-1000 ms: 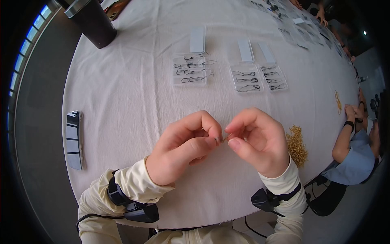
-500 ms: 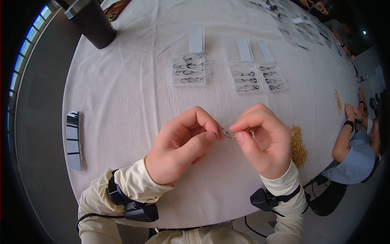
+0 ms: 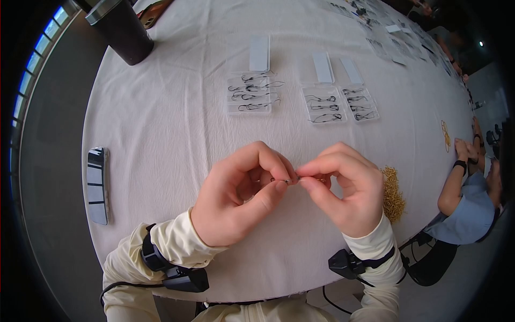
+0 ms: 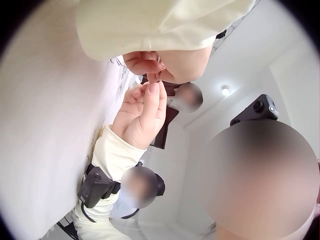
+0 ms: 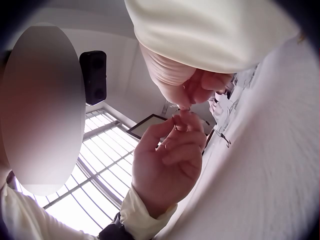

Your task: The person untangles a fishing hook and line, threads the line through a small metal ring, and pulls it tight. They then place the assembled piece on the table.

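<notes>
In the head view my left hand pinches a small dark hook-like wire piece between thumb and forefinger. From the right, my right hand brings its thumb and fingertips against the same spot, pinching a thin gold-coloured strip that shows inside the fingers. The two sets of fingertips meet and cover most of both pieces. In the right wrist view, a dark hooked end shows beside the left hand's fingers. A pile of thin gold strips lies just right of my right hand.
Ahead lie clear lidded boxes, a left box and a pair to its right, holding dark looped wire pieces. A phone lies at left, a dark tumbler at back left. Another person sits at right.
Half a second ago the right fingertips stood slightly apart from the left ones, with dark strands showing between. They have moved left and now meet the left fingertips.
</notes>
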{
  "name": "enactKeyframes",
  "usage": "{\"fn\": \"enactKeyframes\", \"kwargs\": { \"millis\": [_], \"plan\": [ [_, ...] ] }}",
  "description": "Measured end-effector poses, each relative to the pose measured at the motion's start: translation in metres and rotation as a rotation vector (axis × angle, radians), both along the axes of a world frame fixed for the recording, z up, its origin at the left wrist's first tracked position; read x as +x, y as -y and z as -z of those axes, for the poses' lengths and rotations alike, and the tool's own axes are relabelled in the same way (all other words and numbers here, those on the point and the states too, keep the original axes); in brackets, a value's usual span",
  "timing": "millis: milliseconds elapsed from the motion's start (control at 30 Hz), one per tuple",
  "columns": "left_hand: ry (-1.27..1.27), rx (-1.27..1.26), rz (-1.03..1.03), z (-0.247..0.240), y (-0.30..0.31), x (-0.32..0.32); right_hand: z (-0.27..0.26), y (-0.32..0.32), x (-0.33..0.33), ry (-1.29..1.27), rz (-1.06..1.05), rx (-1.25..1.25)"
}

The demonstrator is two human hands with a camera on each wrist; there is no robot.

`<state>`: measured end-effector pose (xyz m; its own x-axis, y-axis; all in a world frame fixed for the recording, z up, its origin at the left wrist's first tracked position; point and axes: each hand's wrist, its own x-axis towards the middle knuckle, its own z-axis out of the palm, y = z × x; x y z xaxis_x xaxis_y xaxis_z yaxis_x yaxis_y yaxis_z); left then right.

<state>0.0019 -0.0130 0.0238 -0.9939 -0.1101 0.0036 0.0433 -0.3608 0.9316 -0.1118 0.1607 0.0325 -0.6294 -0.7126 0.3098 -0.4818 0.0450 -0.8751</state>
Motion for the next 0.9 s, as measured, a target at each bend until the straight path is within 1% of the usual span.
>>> {"fn": "enactKeyframes", "kwargs": {
  "millis": [33, 100, 133, 200, 300, 433, 500, 633, 833, 900],
  "plan": [
    [0.000, 0.000, 0.000, 0.001, 0.001, 0.000, 0.000, 0.000, 0.000, 0.000, 0.000, 0.000],
    [-0.054, -0.204, -0.004, 0.005, 0.003, 0.000, 0.001, 0.000, -0.001, 0.004, -0.025, -0.003],
    [-0.054, -0.204, -0.004, 0.005, 0.003, 0.000, 0.002, -0.001, -0.001, 0.004, -0.025, -0.003],
    [-0.115, -0.363, -0.017, 0.005, 0.004, -0.001, 0.003, -0.002, -0.002, 0.059, -0.028, -0.019],
    [-0.142, -0.435, -0.042, 0.003, 0.003, -0.003, 0.003, -0.003, -0.002, 0.066, -0.014, -0.038],
    [-0.097, -0.410, -0.067, 0.001, 0.001, -0.001, 0.001, -0.003, -0.001, 0.031, -0.024, -0.035],
    [0.089, -0.352, 0.085, -0.007, 0.002, 0.002, 0.000, -0.002, 0.001, 0.030, -0.030, -0.020],
    [0.054, -0.401, 0.090, -0.006, 0.003, 0.001, -0.002, -0.001, 0.001, 0.013, -0.042, -0.014],
    [-0.051, -0.529, 0.018, -0.004, 0.002, -0.002, -0.002, -0.002, -0.001, 0.064, -0.088, -0.038],
    [-0.127, -0.552, -0.076, 0.001, 0.000, -0.003, -0.001, -0.003, -0.001, 0.131, -0.111, -0.046]
  ]
}}
